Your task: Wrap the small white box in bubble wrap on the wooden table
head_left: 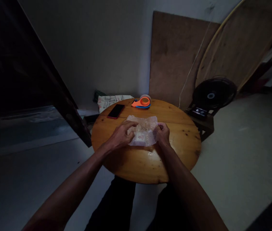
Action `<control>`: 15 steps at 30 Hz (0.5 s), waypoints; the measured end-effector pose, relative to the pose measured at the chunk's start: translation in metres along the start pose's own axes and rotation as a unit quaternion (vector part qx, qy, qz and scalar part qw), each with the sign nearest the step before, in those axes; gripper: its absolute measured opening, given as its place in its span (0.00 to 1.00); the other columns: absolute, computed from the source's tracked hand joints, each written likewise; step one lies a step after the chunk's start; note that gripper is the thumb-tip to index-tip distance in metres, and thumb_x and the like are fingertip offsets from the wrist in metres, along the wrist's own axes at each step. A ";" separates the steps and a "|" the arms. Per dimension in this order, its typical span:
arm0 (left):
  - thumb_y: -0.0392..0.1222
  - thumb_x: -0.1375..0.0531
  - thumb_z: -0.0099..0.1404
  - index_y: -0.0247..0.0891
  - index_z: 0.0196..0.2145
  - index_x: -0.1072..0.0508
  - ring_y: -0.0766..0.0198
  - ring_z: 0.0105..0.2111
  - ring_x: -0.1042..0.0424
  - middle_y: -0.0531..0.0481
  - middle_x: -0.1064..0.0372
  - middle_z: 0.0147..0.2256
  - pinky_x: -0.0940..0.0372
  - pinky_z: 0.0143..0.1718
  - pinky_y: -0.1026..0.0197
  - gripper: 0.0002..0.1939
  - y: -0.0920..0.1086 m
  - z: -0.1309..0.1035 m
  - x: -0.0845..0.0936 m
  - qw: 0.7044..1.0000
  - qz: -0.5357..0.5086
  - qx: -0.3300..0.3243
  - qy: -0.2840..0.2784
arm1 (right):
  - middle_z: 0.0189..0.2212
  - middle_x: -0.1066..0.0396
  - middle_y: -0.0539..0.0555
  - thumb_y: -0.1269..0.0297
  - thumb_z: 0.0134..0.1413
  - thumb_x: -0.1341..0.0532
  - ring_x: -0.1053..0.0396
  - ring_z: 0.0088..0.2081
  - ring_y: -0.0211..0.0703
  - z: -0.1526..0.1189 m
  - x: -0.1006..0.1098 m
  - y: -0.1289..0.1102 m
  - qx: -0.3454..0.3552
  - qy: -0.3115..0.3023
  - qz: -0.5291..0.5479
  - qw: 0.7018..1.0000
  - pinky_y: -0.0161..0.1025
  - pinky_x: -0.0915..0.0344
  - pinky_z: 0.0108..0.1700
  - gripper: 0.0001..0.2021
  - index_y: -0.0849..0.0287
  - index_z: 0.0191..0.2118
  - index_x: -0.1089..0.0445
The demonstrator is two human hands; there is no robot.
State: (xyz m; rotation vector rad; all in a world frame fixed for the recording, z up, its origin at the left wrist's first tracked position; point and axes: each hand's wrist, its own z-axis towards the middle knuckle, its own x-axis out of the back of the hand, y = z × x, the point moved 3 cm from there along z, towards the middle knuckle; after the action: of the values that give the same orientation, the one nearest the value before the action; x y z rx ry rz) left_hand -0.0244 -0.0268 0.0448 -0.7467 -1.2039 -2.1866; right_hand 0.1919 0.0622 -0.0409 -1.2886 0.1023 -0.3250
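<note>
A sheet of clear bubble wrap (145,123) lies on the round wooden table in front of me, its near part folded over a small pale item (140,137) that shows only dimly through the plastic. My left hand (123,134) rests on the sheet's left side, fingers apart and curved over its edge. At the right edge, my right hand (162,133) has its fingers closed on the bubble wrap. What exactly the wrapped item is, I cannot make out.
Behind the wrap, an orange and blue tape dispenser (142,102) stands on the wooden table (181,150). A phone (116,111) lies at the back left. Beyond the table are a printed sack (113,98), a black fan (213,94) and a leaning board (176,54).
</note>
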 end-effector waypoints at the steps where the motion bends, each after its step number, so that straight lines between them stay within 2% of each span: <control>1: 0.33 0.44 0.51 0.40 0.51 0.30 0.55 0.50 0.32 0.46 0.30 0.49 0.38 0.52 0.55 0.27 0.006 0.004 -0.003 0.998 0.008 -0.009 -0.057 | 0.26 0.28 0.50 0.61 0.42 0.44 0.33 0.29 0.42 0.000 0.000 0.000 0.004 0.000 -0.002 1.000 0.37 0.37 0.33 0.12 0.58 0.34 0.30; 3: 0.34 0.40 0.48 0.38 0.55 0.33 0.51 0.47 0.30 0.43 0.29 0.47 0.35 0.47 0.55 0.33 0.008 0.011 -0.009 0.987 0.038 0.014 -0.158 | 0.26 0.28 0.50 0.61 0.43 0.44 0.33 0.29 0.42 0.000 0.001 -0.001 0.010 0.001 -0.005 1.000 0.37 0.37 0.33 0.12 0.59 0.34 0.30; 5: 0.35 0.39 0.47 0.35 0.57 0.35 0.51 0.40 0.28 0.42 0.26 0.41 0.33 0.40 0.56 0.36 0.001 0.012 -0.010 0.974 0.074 0.043 -0.207 | 0.26 0.29 0.50 0.61 0.43 0.44 0.33 0.29 0.42 0.000 0.001 -0.001 0.015 0.003 -0.007 1.000 0.37 0.37 0.33 0.12 0.59 0.34 0.30; 7: 0.35 0.40 0.48 0.34 0.56 0.35 0.54 0.35 0.28 0.44 0.26 0.36 0.34 0.36 0.57 0.35 -0.005 0.010 -0.006 0.974 0.102 0.054 -0.197 | 0.25 0.29 0.50 0.62 0.42 0.44 0.33 0.29 0.42 0.001 0.000 0.000 0.017 0.005 -0.008 1.000 0.37 0.37 0.33 0.12 0.59 0.33 0.30; 9: 0.34 0.42 0.51 0.36 0.54 0.32 0.56 0.36 0.28 0.45 0.27 0.36 0.35 0.38 0.58 0.29 -0.006 0.003 0.001 0.980 0.115 0.044 -0.159 | 0.24 0.30 0.50 0.62 0.42 0.45 0.33 0.29 0.42 0.001 -0.001 0.001 0.018 0.006 -0.009 1.000 0.37 0.37 0.34 0.12 0.58 0.34 0.30; 12: 0.33 0.45 0.56 0.39 0.42 0.26 0.57 0.40 0.31 0.46 0.28 0.37 0.38 0.45 0.56 0.16 0.011 -0.014 0.008 0.982 0.131 -0.034 -0.133 | 0.25 0.30 0.50 0.62 0.42 0.45 0.34 0.30 0.42 0.002 -0.002 0.003 0.016 0.006 -0.012 1.000 0.37 0.37 0.34 0.12 0.58 0.34 0.30; 15: 0.35 0.45 0.60 0.40 0.34 0.26 0.55 0.44 0.34 0.45 0.29 0.40 0.42 0.50 0.51 0.08 0.038 -0.041 0.001 0.952 0.170 -0.153 -0.204 | 0.26 0.30 0.50 0.62 0.43 0.45 0.34 0.29 0.42 0.003 -0.002 0.004 0.016 0.005 -0.019 1.000 0.37 0.37 0.34 0.12 0.59 0.35 0.31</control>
State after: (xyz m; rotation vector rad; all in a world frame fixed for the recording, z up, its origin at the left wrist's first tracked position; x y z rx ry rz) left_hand -0.0082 -0.0804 0.0484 -1.4775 -0.8345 -1.9990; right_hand 0.1920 0.0668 -0.0442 -1.2588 0.0802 -0.3640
